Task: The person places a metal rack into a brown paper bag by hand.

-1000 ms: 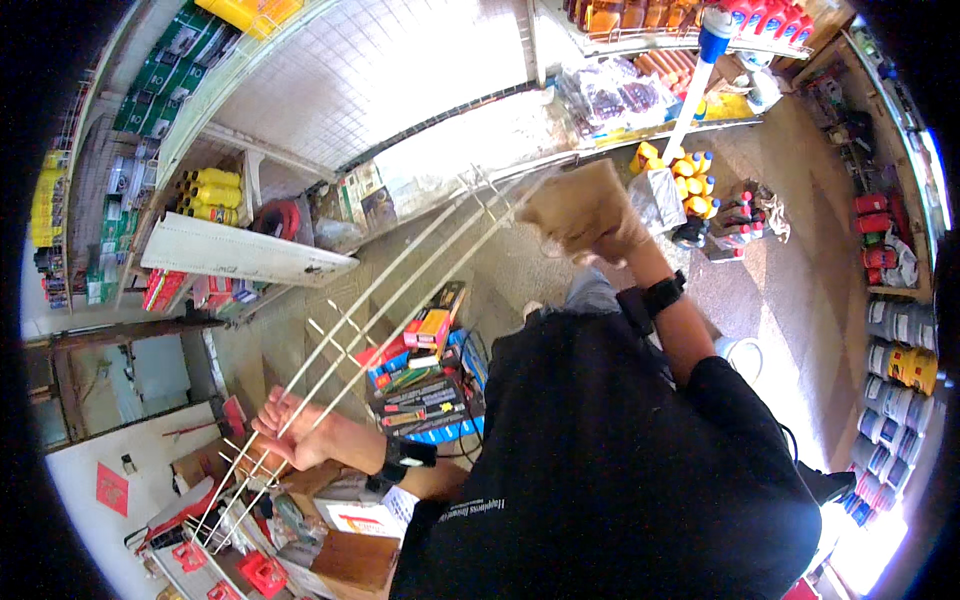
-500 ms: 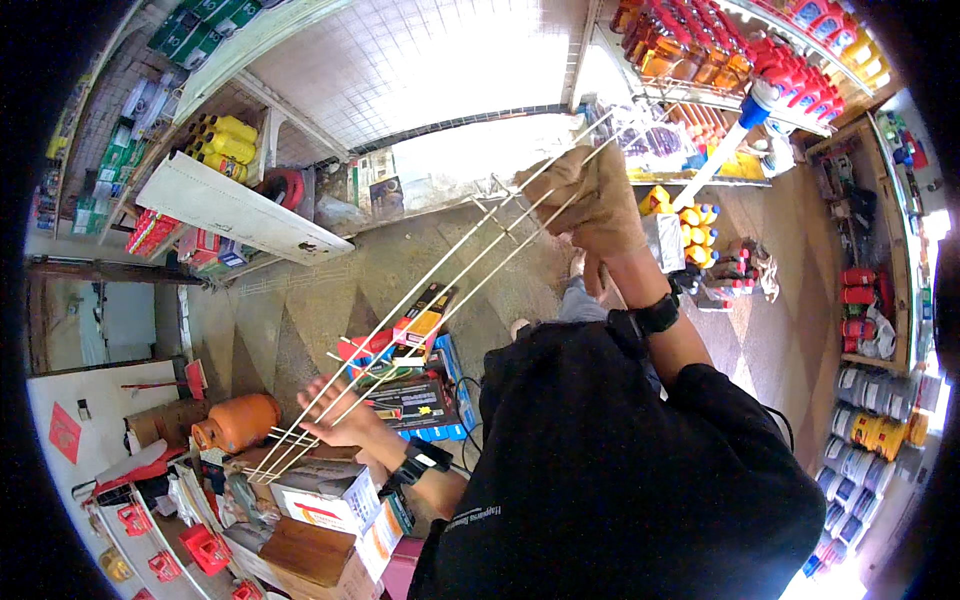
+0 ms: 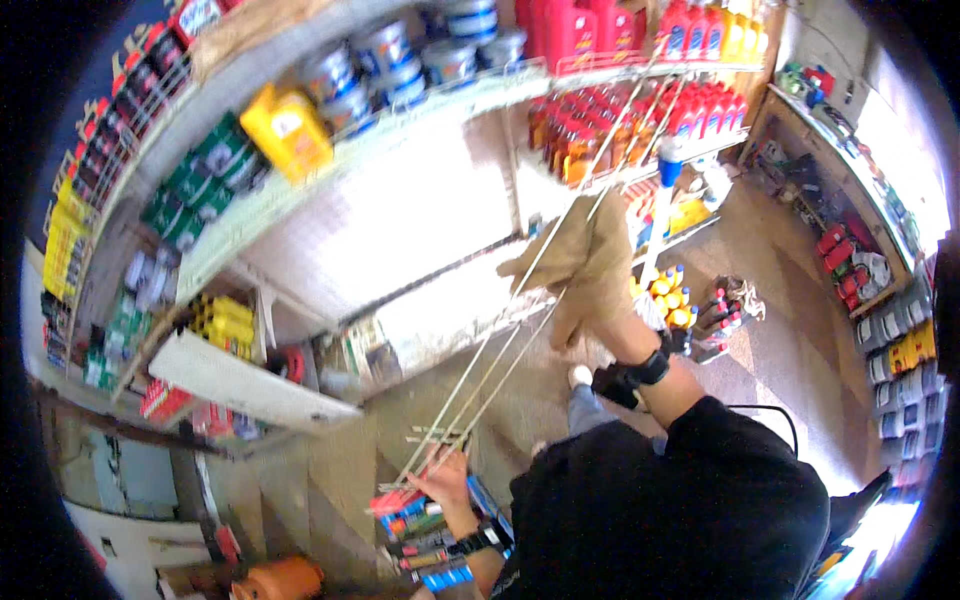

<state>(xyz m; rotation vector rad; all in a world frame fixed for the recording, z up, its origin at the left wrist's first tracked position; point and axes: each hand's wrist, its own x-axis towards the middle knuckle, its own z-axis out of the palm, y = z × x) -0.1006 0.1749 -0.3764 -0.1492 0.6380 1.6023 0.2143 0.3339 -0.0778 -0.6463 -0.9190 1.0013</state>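
Observation:
A long, narrow rack of pale wire rods (image 3: 497, 350) runs diagonally in front of me, from lower left to upper right. My left hand (image 3: 445, 478) is at its lower end, with the fingers around the rods near the short crosswires. A brown cloth (image 3: 580, 245) lies over the rods farther up. My right hand (image 3: 598, 318) grips this cloth, which hides most of the fingers. The rack's upper end overlaps the view of the bottle shelves.
Shelves ahead hold red bottles (image 3: 690, 115), a yellow jug (image 3: 287, 130) and white-blue tubs (image 3: 390, 65). A white-blue post (image 3: 660, 205) stands by yellow bottles (image 3: 668, 293) on the floor. Boxes (image 3: 425, 540) lie below my left hand; an orange gas cylinder (image 3: 280, 580) is at lower left.
The view has turned up toward the shelves. The rack now slants more steeply, and my left hand's fingers, spread before, are closed around its end. The cloth stays on the rods.

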